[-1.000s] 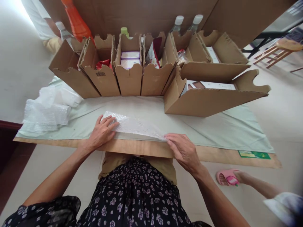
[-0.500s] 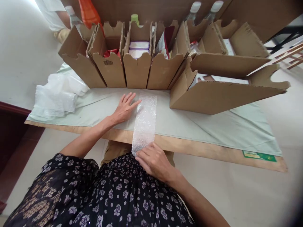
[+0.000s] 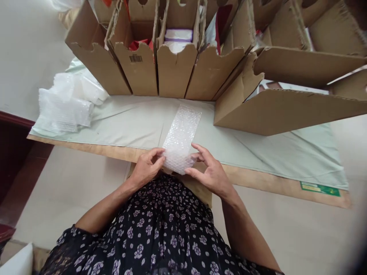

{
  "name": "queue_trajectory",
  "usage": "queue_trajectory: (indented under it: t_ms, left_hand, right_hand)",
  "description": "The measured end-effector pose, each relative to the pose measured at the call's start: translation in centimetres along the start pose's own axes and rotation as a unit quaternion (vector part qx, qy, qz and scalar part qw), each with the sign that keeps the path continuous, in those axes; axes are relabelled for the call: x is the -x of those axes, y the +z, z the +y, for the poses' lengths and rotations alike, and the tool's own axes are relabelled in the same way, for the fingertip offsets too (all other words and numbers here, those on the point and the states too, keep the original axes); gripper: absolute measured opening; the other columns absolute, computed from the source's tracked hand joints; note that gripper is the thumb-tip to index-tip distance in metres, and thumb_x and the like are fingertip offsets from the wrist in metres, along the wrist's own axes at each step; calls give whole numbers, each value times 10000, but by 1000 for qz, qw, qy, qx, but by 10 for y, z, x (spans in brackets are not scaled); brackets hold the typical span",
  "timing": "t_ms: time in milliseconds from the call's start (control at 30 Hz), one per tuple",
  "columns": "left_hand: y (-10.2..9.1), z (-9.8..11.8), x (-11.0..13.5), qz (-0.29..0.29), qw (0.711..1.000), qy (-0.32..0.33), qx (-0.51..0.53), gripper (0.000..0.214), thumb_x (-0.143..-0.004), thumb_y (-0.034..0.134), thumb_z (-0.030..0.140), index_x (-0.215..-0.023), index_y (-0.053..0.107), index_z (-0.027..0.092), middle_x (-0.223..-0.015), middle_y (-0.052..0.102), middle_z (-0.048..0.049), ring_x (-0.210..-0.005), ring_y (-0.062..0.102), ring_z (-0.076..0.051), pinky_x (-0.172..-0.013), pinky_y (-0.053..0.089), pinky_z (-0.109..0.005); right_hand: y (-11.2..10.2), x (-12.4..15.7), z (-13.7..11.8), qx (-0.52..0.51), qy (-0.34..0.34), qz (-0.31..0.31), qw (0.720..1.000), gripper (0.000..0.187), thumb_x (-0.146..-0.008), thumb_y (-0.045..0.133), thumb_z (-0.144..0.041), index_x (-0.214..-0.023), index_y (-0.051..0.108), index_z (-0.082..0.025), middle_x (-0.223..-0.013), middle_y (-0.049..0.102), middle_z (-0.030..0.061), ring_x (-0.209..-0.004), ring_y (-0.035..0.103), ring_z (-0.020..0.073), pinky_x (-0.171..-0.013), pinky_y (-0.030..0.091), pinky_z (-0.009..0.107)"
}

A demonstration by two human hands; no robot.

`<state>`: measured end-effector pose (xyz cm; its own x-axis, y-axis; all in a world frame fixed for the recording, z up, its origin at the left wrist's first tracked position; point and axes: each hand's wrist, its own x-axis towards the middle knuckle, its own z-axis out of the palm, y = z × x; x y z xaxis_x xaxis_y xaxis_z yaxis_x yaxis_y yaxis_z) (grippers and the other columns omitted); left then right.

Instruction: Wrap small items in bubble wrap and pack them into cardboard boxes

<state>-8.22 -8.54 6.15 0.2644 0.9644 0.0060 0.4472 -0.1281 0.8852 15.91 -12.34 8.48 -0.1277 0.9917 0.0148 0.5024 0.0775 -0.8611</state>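
Observation:
A long clear piece of bubble wrap [image 3: 183, 130] lies slantwise on the cloth, its near end raised and bent over the table's front edge. My left hand [image 3: 147, 167] pinches the left side of that near end between thumb and fingers. On the other side, my right hand [image 3: 208, 170] has its thumb at the near right corner and its fingers curved along the right edge, with the index finger held apart. Whether anything is inside the wrap I cannot tell.
Several upright cardboard bins [image 3: 174, 74] line the back, holding packets and boxes. A larger cardboard bin [image 3: 286, 110] stands at the right, angled inward. More bubble wrap [image 3: 64, 107] is heaped at the left end. A pale green cloth [image 3: 132, 122] covers the wooden board [image 3: 246, 175].
My left hand has come off the cloth to the wrap's near left edge. My right hand has shifted to the right edge. The wrap now slants away to the right; the view has tipped down.

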Motion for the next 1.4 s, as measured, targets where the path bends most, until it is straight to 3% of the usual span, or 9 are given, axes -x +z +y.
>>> queue_trajectory:
  t_ms: [167, 367, 567, 700, 800, 933, 1100, 1233, 1400]
  left_hand:
    - [4, -9, -11, 71, 993, 22, -95, 399, -942, 631, 246, -1336, 658, 195, -906, 748, -34, -833, 678, -188, -796, 567, -336]
    - [17, -17, -25, 83, 960, 86, -255, 471, -921, 630, 191, -1392, 622, 180, -814, 717, -28, -818, 620, -226, -818, 520, -377]
    - [11, -14, -23, 82, 949, 113, -281, 460, -970, 625, 265, -1417, 589, 167, -920, 730, -62, -875, 648, -239, -856, 531, -393]
    - [-9, -6, -12, 9, 944, 210, -254, 449, -967, 656, 341, -1394, 617, 207, -1393, 665, -156, -1297, 599, -334, -1086, 489, -511]
    - [-15, -3, -9, -56, 939, 251, -226, 304, -982, 625, 253, -1279, 689, 234, -1267, 748, -103, -1263, 633, -306, -1097, 481, -517]
    - [-8, -4, -20, -31, 959, 199, -201, 241, -1017, 561, 212, -1182, 734, 180, -932, 782, -69, -904, 688, -231, -872, 542, -417]
    - [0, -7, -41, -17, 974, 95, -205, 290, -963, 617, 227, -1214, 745, 159, -863, 766, -48, -800, 673, -206, -815, 551, -366]
    - [3, -11, -47, -19, 972, 86, -220, 297, -962, 615, 235, -1213, 746, 147, -853, 752, -52, -788, 678, -209, -836, 563, -374]
    - [-3, -11, -31, 13, 957, 187, -220, 379, -1001, 629, 345, -1310, 680, 132, -1275, 692, -179, -1093, 681, -275, -956, 570, -440]
  right_hand:
    - [22, -11, 23, 37, 28, 93, 995, 477, -968, 586, -313, -1439, 576, -236, -879, 751, 12, -843, 716, 202, -904, 564, 383]
    - [31, -12, 28, 194, -35, 159, 967, 345, -1012, 576, -308, -1336, 649, -215, -1020, 782, 80, -904, 715, 246, -888, 509, 416]
    - [43, 10, 17, 247, -171, 57, 952, 320, -1010, 642, -309, -1311, 682, -206, -1310, 743, 135, -1199, 668, 308, -968, 506, 464]
    - [50, 2, 25, 201, -142, 83, 966, 239, -1046, 551, -198, -1177, 748, -228, -1170, 802, 84, -1101, 723, 250, -935, 527, 429]
    - [44, -6, 28, 128, -110, 81, 982, 244, -1054, 541, -237, -1151, 764, -230, -1107, 814, 75, -1042, 740, 240, -913, 556, 420]
    - [36, -9, 24, 64, -67, 85, 992, 258, -1052, 545, -274, -1215, 742, -236, -1136, 800, 77, -1026, 745, 228, -918, 588, 398]
    - [40, -2, 25, 179, -151, 230, 945, 271, -992, 633, -181, -1245, 704, -248, -1292, 743, 105, -1198, 691, 261, -998, 533, 435]
    - [45, -10, 31, 268, -196, 156, 930, 255, -978, 673, -181, -1227, 706, -228, -1272, 766, 93, -1229, 667, 277, -1001, 484, 443]
    - [37, -21, 29, 260, -191, 136, 937, 179, -1021, 616, -165, -1154, 724, -217, -1126, 810, 51, -1121, 705, 237, -998, 467, 424]
